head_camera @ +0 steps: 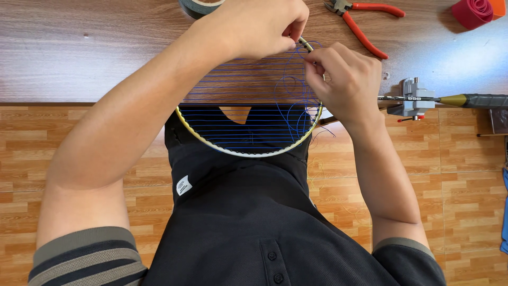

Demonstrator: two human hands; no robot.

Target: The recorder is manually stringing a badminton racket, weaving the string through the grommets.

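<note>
Thin glossy blue string (248, 119) runs across my racket's smooth pale frame (248, 153); matt wood-grain table (106, 47), red rubbery-handled metal pliers (362, 24), matt black cloth shirt (238, 212).

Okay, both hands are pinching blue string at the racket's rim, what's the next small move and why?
Probably draw the loose blue string through with the right hand while the left hand steadies the racket frame: slack loops lie curled over the straight rows near the rim.

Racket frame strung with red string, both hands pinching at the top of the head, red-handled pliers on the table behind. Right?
Not quite: the string is blue, not red, as the head view shows. The rest holds: the left hand and right hand both pinch at the racket frame near its top, and red-handled pliers lie on the table behind.
</note>
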